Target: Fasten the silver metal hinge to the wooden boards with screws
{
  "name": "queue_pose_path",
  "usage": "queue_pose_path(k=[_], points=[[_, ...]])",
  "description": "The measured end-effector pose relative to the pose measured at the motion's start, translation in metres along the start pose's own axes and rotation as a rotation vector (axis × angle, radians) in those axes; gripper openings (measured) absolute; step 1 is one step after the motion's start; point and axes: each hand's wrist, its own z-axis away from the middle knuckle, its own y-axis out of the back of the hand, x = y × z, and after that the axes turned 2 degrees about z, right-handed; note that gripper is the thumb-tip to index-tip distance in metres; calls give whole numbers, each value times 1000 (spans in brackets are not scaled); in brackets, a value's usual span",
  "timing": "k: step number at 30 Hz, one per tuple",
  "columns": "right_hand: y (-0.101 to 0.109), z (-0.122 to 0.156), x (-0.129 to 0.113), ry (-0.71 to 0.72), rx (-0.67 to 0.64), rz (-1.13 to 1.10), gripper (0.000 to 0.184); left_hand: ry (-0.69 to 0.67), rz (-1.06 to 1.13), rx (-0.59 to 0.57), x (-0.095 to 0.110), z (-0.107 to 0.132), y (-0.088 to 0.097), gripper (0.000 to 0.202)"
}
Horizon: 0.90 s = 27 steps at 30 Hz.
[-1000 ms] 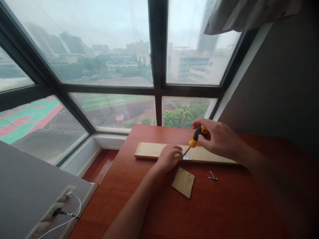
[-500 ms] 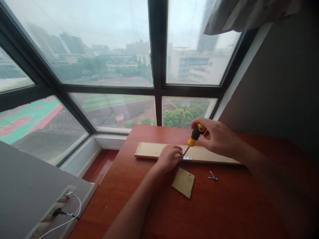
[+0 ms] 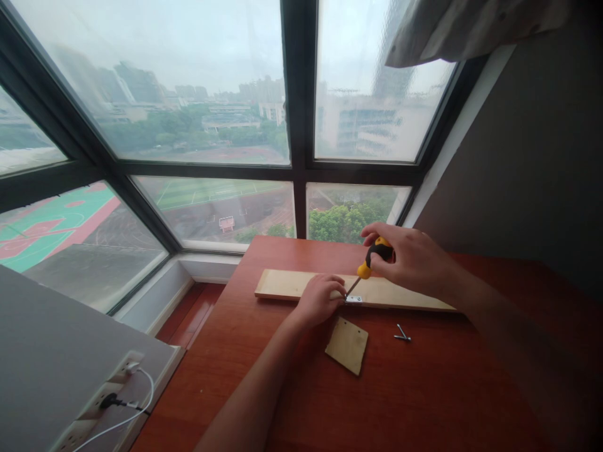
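From where I stand, the right hand (image 3: 409,258) grips a yellow-and-black-handled screwdriver (image 3: 364,270), tip down at a small silvery metal plate (image 3: 355,299). The left hand's (image 3: 319,300) fingers bend over the long pale wooden board (image 3: 282,285) under it; whether they pinch anything, I can't tell. The screwing looks underway, unfinished. I count one screwdriver, one plate, one board, one small squarish plywood piece (image 3: 347,348) and two loose silvery screws (image 3: 402,338), on one glossy reddish-brown table (image 3: 226,364).
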Motion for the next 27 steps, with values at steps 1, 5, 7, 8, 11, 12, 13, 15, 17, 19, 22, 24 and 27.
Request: queue_pose_path(k=[1, 5, 7, 8, 11, 12, 13, 15, 17, 19, 22, 24, 27], points=[[1, 1, 0, 5, -19, -9, 38, 0, 0, 1, 0, 0, 0, 16], [2, 3, 0, 16, -63, -15, 44, -1, -1, 6, 0, 0, 0, 16], [1, 3, 0, -7, -44, 31, 40, 1, 1, 2, 0, 0, 0, 16], [1, 2, 0, -18, -30, 58, 39, 1, 1, 0, 0, 0, 0, 17], [-1, -1, 0, -22, -1, 83, 37, -4, -3, -2, 0, 0, 0, 17], [-2, -1, 1, -13, 0, 70, 35, -5, -6, -1, 0, 0, 0, 17], [-2, -2, 1, -4, 1, 54, 33, -6, -7, 0, 0, 0, 0, 17], [-3, -1, 1, 11, 9, 32, 30, -6, -4, 4, 0, 0, 0, 16], [-2, 0, 1, 14, 13, 16, 30, -7, 5, 12, 0, 0, 0, 16], [-1, 3, 1, 19, -4, -17, 37, -9, 12, 15, 0, 1, 0, 15], [1, 5, 0, 45, -44, -79, 46, -12, 10, 15, 0, 1, 0, 14], [0, 5, 0, 49, -47, -73, 45, -9, 7, 15, 0, 1, 0, 14], [-2, 3, -1, 6, -12, 33, 39, -2, 6, 6, 0, 1, 0, 15]])
